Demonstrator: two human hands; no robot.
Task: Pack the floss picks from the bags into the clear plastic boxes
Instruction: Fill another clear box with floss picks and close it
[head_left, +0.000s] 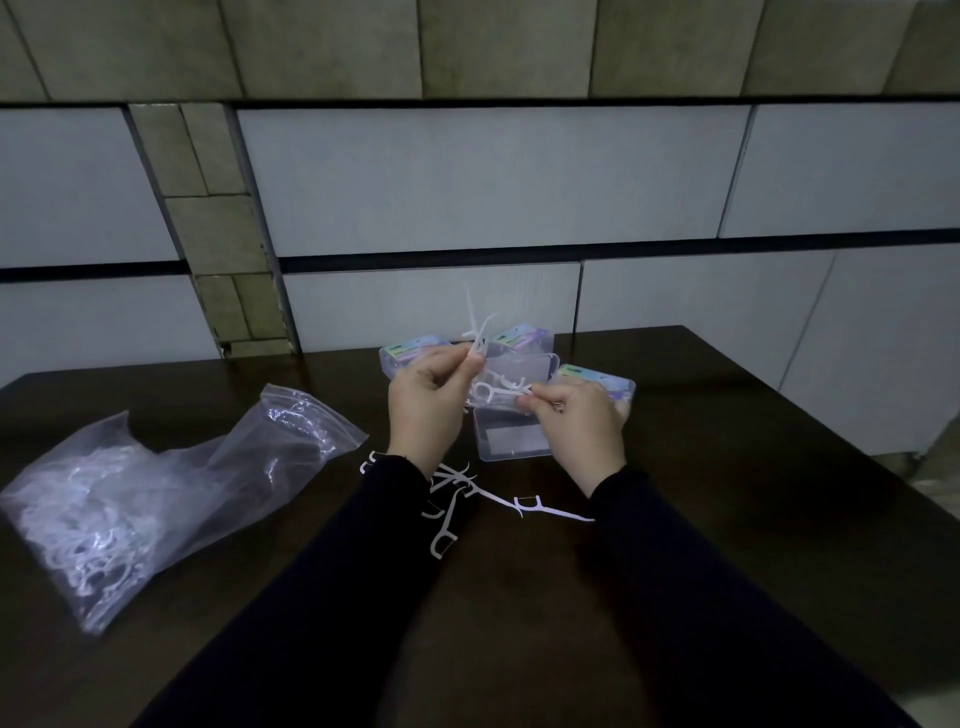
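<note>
Over a dark table (727, 467), the left hand (428, 402) pinches upright floss picks (477, 327) — the right hand (579, 415) pinches another pick (496, 392) above an open clear box (514, 439).

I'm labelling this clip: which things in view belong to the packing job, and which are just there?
Job:
left hand with floss picks
right hand with one pick
open clear box
closed labelled boxes
loose picks
bag of picks

Just there:
dark table
tiled wall
</note>
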